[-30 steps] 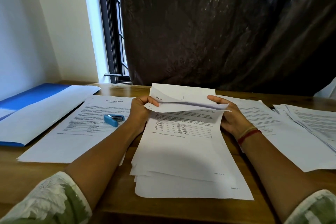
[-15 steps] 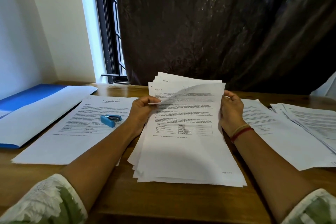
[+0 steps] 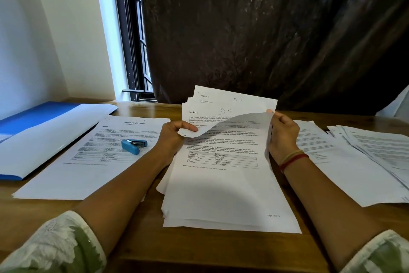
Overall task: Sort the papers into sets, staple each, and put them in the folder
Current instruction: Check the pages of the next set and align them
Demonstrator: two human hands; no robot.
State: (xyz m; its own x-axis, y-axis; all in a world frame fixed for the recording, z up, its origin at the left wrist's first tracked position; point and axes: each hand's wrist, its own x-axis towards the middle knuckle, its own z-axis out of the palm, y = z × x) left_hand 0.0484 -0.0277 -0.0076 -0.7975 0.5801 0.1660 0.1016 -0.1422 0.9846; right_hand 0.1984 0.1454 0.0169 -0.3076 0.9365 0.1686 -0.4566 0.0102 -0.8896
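A stack of printed sheets (image 3: 223,193) lies in front of me on the wooden table, its far end lifted. My left hand (image 3: 174,137) pinches the curled top-left corner of the top sheet (image 3: 230,124), folding it down. My right hand (image 3: 282,134) grips the stack's upper right edge. Behind the fold I see pages headed "Section 2" and another section, with handwritten marks. A blue stapler (image 3: 134,145) rests on a printed report (image 3: 93,157) to the left. The blue folder (image 3: 33,117) lies open at far left, with white paper (image 3: 55,135) on it.
More loose printed pages (image 3: 345,162) spread over the right side of the table, a fanned pile (image 3: 385,151) at the far right edge. A dark curtain (image 3: 265,35) hangs behind the table, a barred window (image 3: 132,51) to its left. Bare wood (image 3: 199,250) shows near me.
The stack's far end has risen towards me and its sheets have come together. The top sheet, first folded far over, now curls only at its top-left corner, exposing the pages behind.
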